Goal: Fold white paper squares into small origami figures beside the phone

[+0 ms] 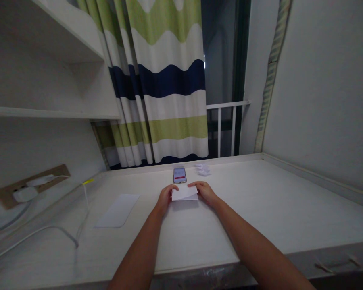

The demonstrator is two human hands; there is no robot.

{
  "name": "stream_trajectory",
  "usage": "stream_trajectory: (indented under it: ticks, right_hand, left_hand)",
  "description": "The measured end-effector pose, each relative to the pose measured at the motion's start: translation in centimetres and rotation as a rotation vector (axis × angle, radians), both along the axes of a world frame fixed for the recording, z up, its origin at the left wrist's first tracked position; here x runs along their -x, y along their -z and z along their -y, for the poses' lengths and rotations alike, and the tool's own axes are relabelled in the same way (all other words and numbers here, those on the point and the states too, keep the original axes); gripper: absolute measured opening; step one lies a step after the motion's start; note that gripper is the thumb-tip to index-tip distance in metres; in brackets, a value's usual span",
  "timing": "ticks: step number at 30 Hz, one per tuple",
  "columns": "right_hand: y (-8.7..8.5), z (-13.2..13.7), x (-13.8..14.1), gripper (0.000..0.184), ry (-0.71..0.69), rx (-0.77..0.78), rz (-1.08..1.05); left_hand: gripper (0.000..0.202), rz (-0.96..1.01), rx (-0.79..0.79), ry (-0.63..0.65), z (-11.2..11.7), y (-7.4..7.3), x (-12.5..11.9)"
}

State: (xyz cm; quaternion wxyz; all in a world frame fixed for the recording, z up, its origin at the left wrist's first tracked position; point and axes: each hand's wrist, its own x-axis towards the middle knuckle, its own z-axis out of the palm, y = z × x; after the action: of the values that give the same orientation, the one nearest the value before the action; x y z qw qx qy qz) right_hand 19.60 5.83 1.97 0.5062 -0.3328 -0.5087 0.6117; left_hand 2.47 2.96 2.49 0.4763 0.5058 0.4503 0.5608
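A folded sheet of white paper (184, 194) is held just above the desk between my two hands. My left hand (167, 197) pinches its left side, thumb on top. On the other side, my right hand (205, 191) grips the right edge, with the index finger laid along the far edge. The fold lies slightly open toward me. Right behind the paper lies a phone (179, 175) with its screen lit. To the phone's right rests a small folded white paper piece (202, 169). Fingers under the sheet are hidden.
Flat white sheets (117, 211) lie on the white desk (260, 209) to the left. A power strip with plugs (26, 194) and white cables (54, 227) runs along the left wall. A shelf (48, 112) overhangs the left side. A striped curtain (175, 80) hangs behind the desk.
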Motion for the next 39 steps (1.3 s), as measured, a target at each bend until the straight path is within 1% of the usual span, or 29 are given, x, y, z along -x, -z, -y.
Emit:
stream_trajectory:
  ticks: [3,6,8,10,12,15,17,20,22,24,28,33,39]
  right_hand:
    - [-0.1,0.1,-0.1,0.022,0.005,-0.026,0.042]
    - [-0.1,0.2,0.0,0.023,0.052,-0.116,0.100]
    - [0.0,0.1,0.1,0.032,0.083,-0.173,0.119]
    - [0.1,0.0,0.2,0.041,0.108,-0.194,0.112]
    - [0.2,0.0,0.4,0.043,0.128,-0.184,0.093]
    - [0.1,0.0,0.6,0.040,0.133,-0.154,0.055]
    - [0.0,0.2,0.6,0.035,0.106,-0.142,0.057]
    - [-0.2,0.5,0.7,0.028,0.027,-0.119,0.109]
    - [-0.2,0.6,0.8,0.027,-0.019,-0.089,0.137]
    - [-0.2,0.5,0.8,0.027,-0.037,-0.068,0.140]
    - [0.0,0.1,0.8,0.029,-0.016,-0.086,0.104]
    - [0.3,-0.1,0.6,0.034,-0.012,-0.043,0.083]
    - [0.3,0.1,0.6,0.032,-0.002,-0.028,0.093]
  left_hand:
    - [0.024,0.005,-0.013,-0.004,0.0,0.1,-0.1]
    - [0.044,0.020,-0.024,-0.022,-0.2,0.2,0.0]
    - [0.057,0.060,-0.022,-0.036,-0.4,0.2,-0.1]
    - [0.064,0.118,-0.004,-0.063,-0.4,0.2,-0.2]
    - [0.062,0.162,0.026,-0.063,-0.3,0.2,-0.5]
    - [0.050,0.155,0.073,0.047,-0.1,0.2,-0.9]
    - [0.042,0.133,0.084,0.092,0.0,0.2,-1.1]
    - [0.036,0.137,0.054,0.075,-0.1,0.2,-1.1]
    - [0.033,0.143,0.026,0.058,-0.1,0.2,-1.0]
    - [0.032,0.133,0.011,0.047,-0.2,0.2,-0.9]
    - [0.035,0.087,0.013,0.047,-0.4,0.3,-0.8]
    - [0.037,0.049,0.034,0.046,-0.6,0.6,-0.8]
    - [0.034,0.036,0.040,0.043,-0.6,0.5,-0.8]
